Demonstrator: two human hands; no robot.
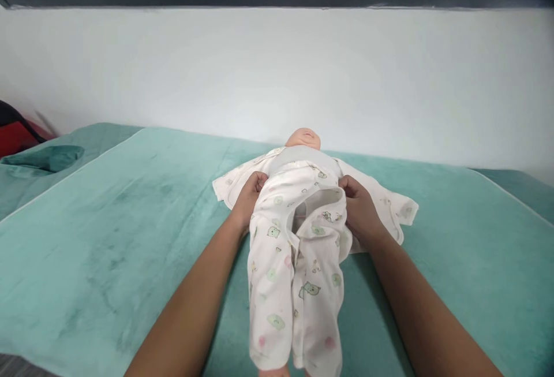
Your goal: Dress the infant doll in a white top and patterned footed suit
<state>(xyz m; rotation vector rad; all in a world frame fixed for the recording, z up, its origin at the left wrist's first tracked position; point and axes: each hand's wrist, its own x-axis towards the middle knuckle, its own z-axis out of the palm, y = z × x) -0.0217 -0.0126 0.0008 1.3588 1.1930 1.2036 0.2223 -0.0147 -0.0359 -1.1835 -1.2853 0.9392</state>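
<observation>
From centre to lower centre, printed trousers (272, 276) on a doll (303, 138) are laid lengthwise up the frame, flanked equally closely at the waist by the left hand (251, 197) and right hand (361, 208), apart and curled, whose grip cannot be told.

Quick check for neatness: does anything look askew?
Yes: the trousers on the doll gape at the crotch, the opening slanting toward the right hand, so they look lopsided, though they may be cut with an opening.
</observation>
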